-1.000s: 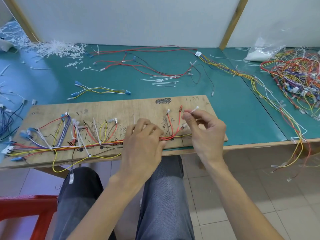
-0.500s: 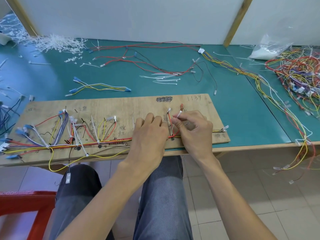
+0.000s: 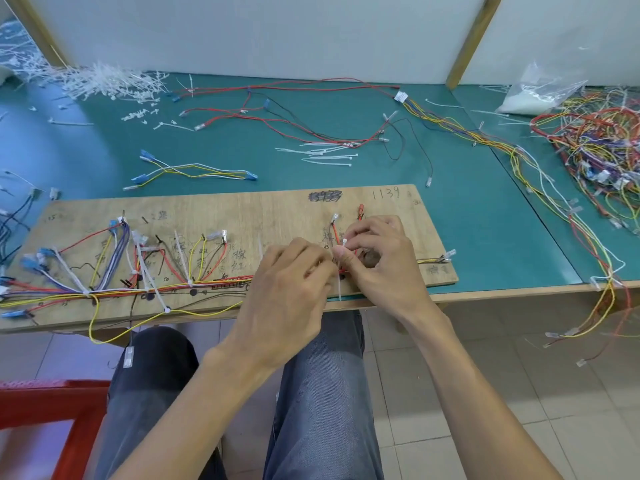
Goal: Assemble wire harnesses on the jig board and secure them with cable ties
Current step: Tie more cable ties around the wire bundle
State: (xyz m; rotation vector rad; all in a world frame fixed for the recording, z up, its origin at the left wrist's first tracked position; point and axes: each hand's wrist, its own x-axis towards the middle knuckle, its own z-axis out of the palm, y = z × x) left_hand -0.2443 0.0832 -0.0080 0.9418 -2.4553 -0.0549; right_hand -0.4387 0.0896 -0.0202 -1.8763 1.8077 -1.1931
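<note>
White cable tie (image 3: pixel 339 287) held at the multicoloured wire harness (image 3: pixel 207 284) on the jig board (image 3: pixel 277 209).
Its head was pinched by the right hand (image 3: pixel 381 265); what the curled left hand (image 3: pixel 291 282) held could not be told. White contents were kept in a clear bag (image 3: pixel 540 95).

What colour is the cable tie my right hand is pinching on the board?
White. The head view shows the cable tie pinched by the right hand.

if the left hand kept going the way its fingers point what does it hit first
Probably the right hand, whose fingertips pinch a white cable tie right beside the left hand over the jig board; the red wires look about as near, depth unclear.
</note>
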